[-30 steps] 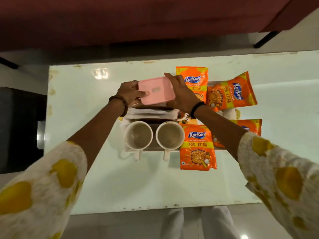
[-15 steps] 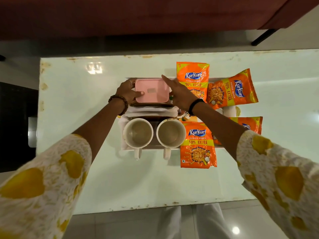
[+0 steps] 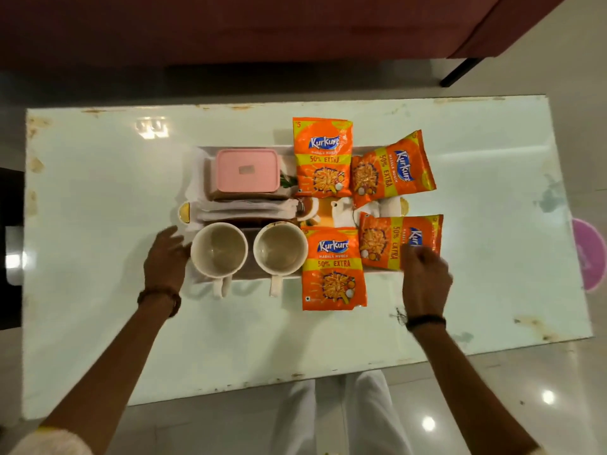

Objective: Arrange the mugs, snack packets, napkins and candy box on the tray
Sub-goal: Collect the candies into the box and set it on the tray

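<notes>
The pink candy box (image 3: 247, 170) rests at the tray's (image 3: 341, 211) back left, on a brown layer above folded white napkins (image 3: 246, 209). Two cream mugs stand at the front left, the left mug (image 3: 219, 250) and the right mug (image 3: 280, 249), handles pointing toward me. Several orange snack packets cover the right half, such as one at the front (image 3: 333, 268) and one at the back (image 3: 323, 157). My left hand (image 3: 166, 257) is beside the left mug, fingers apart, empty. My right hand (image 3: 425, 279) is loosely curled at the front-right packet's (image 3: 399, 239) near edge.
The tray sits mid-table on a glossy white table (image 3: 98, 224) with chipped edges. A dark red sofa (image 3: 262, 27) runs along the far side. A pink round thing (image 3: 591, 257) shows at the right edge. My white-trousered legs (image 3: 345, 418) are below the near edge.
Both hands let go of the pink candy box, now lying on the tray, and drew back toward me. The left went beside the left mug, the right to the front-right packet.
</notes>
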